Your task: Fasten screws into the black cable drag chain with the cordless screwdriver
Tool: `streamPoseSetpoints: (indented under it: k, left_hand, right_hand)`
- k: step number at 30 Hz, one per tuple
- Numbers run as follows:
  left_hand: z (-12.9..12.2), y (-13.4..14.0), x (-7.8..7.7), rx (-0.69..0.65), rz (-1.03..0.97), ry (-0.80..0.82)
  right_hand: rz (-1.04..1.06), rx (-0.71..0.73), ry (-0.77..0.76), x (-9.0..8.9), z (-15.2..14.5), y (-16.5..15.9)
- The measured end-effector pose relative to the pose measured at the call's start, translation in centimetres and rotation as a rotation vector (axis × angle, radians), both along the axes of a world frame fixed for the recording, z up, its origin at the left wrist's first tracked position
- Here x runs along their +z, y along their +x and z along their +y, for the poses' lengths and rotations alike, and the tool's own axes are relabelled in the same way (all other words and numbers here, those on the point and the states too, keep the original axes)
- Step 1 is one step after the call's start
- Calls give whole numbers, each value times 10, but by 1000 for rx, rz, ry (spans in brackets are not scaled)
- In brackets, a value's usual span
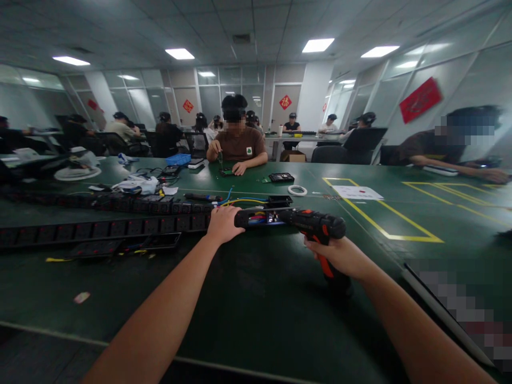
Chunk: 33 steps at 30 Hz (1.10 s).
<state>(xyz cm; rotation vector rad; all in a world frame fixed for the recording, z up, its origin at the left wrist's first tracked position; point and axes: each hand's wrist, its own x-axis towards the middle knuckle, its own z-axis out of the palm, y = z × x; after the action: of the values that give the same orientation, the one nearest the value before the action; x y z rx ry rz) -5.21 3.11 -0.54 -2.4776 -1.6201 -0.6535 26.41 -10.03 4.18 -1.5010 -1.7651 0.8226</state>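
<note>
A long black power strip (136, 228) with a row of sockets lies across the table in front of me. My left hand (224, 223) is wrapped over it near its right end. Just right of that hand, an open section (260, 217) of the strip shows coloured wires inside. In my right hand (340, 253) is a black and orange cordless drill (320, 225), gripped by its handle. The drill's nose points left at the strip's right end; whether its tip touches anything is hard to make out. Behind the strip sits a small black housing (280, 200), with blue and yellow wires (244, 201) beside it.
A second black strip (132, 204) lies behind the first, and black panels (96, 248) in front. A screwdriver-like tool (202, 197), a white ring (297, 190) and a paper sheet (358, 192) lie farther back. Across the table (256, 298), a person in brown (244, 144) works on a small device.
</note>
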Motion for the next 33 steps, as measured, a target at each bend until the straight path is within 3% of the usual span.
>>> streamPoseSetpoints:
  k: [9,16,33]
  left_hand:
    - [3,-1,-2,-16,-11,30]
    - [3,-1,-3,-14,-6,38]
    - [4,-1,-4,0,9,39]
  right_hand:
    - [120,44,-61,5,-2,-2]
    - [55,19,-65,9,-4,-4]
    - [26,21,-57,-2,2,3]
